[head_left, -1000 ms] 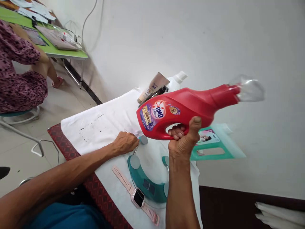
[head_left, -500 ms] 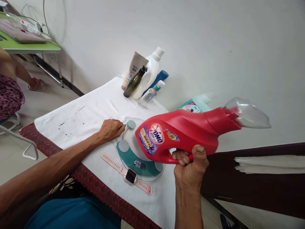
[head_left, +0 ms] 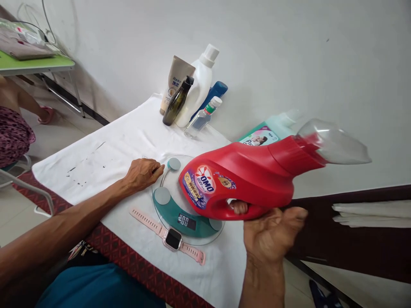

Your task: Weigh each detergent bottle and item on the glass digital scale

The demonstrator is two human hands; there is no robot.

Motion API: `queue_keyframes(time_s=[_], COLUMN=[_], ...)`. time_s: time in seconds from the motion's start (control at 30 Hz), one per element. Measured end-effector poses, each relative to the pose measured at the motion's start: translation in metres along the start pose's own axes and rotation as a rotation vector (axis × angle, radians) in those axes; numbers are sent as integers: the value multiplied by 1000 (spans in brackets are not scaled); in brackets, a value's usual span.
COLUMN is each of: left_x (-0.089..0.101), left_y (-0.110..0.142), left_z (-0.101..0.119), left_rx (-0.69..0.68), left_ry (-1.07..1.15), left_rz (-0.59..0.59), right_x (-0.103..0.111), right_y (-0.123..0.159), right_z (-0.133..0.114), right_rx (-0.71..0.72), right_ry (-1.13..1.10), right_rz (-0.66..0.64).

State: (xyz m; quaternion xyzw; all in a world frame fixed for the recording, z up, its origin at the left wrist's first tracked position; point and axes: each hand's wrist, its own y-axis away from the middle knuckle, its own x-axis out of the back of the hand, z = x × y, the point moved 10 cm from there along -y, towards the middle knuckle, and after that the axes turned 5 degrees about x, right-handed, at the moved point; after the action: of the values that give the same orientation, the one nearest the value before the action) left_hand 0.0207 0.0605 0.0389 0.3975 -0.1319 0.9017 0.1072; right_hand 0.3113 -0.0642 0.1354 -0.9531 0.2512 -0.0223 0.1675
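My right hand [head_left: 272, 235] holds up a red OMO laundry detergent bottle [head_left: 244, 171], tilted nearly on its side with the clear cap [head_left: 337, 143] to the right. Its fingers pass through the handle opening; the thumb sticks out away from the bottle. Below the bottle lies a round glass scale [head_left: 176, 214] with a teal band and a lit display. My left hand [head_left: 144, 173] rests on the white cloth at the scale's left edge, fingers curled, nothing visible in them. A pink-strapped watch [head_left: 173, 238] lies along the scale's near edge.
Against the wall stand a beige tube [head_left: 176, 79], a dark pump bottle [head_left: 177, 102], a white bottle [head_left: 199, 85], a blue bottle [head_left: 218, 89] and a clear bottle [head_left: 204, 117]. A green bottle [head_left: 269, 128] is partly behind the red one. Another person's leg [head_left: 16, 94] shows at left.
My right thumb has lifted off the bottle's handle and swung out to the right. The bottle stays raised at nearly the same tilt. My left hand keeps its place; the view has shifted slightly.
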Motion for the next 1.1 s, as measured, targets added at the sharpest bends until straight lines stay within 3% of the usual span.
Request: queue_keyframes(time_s=[0.17, 0.27, 0.37, 0.47, 0.83, 1.1], left_x=[5, 7, 8, 8, 5, 2], left_y=[2, 2, 0, -1, 5, 4], left_z=[1, -1, -2, -2, 10, 11], left_rx=[4, 31, 45, 40, -59, -58], left_ry=[48, 66, 69, 61, 35, 17], left_rz=[29, 37, 39, 37, 33, 15], right_x=[85, 109, 111, 114, 119, 122], right_y=[3, 19, 30, 32, 29, 31], right_z=[34, 67, 101, 116, 120, 125], right_rx=[19, -31, -134, -168, -135, -177], right_ry=[205, 367, 366, 298, 309, 260], right_rz=[362, 456, 439, 464, 431, 458])
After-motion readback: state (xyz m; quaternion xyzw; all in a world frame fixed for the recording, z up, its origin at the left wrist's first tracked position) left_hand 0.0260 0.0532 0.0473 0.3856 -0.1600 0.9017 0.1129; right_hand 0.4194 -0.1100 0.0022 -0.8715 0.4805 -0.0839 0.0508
